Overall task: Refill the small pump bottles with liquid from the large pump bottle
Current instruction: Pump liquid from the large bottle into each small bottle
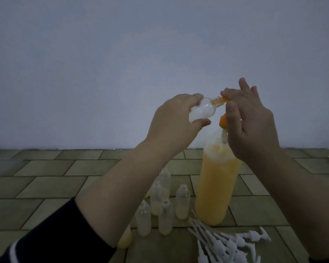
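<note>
Left hand (176,115) is gripping a small clear plastic bottle (70,112) tilted sideways, neck pointing right onto the orange pump spout (224,98) of the tall orange-filled bottle (216,188), right hand (252,126) pressing open-fingered on the pump (nearer hand).

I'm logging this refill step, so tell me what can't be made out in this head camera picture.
- Large pump bottle's pump head: mostly hidden behind the right hand.
- Whether liquid flows into the small bottle held by the left hand: nozzle covered by fingers.
- Pile of white pumps: cut off by the bottom edge.
- Yellowish bottle: partly behind the left forearm.
</note>
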